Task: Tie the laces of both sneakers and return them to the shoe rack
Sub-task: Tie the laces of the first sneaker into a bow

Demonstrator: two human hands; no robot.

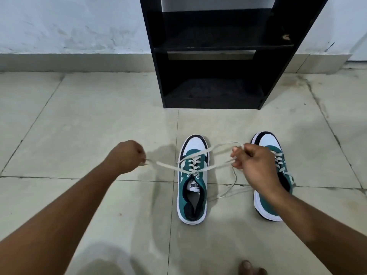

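Two green-and-white sneakers stand on the tiled floor with their toes toward the rack. The left sneaker (192, 181) has its white laces (168, 165) pulled out taut to both sides. My left hand (127, 155) is closed on one lace end, out to the left of the shoe. My right hand (252, 163) grips the other lace strands to the right, and it covers part of the right sneaker (267, 203). That shoe's laces (226, 193) trail loose on the floor between the shoes.
A black shoe rack (214, 46) stands against the wall straight ahead, its two visible shelves bare. Pale floor tiles (99, 126) spread all around. Toes of a foot (251, 268) show at the bottom edge.
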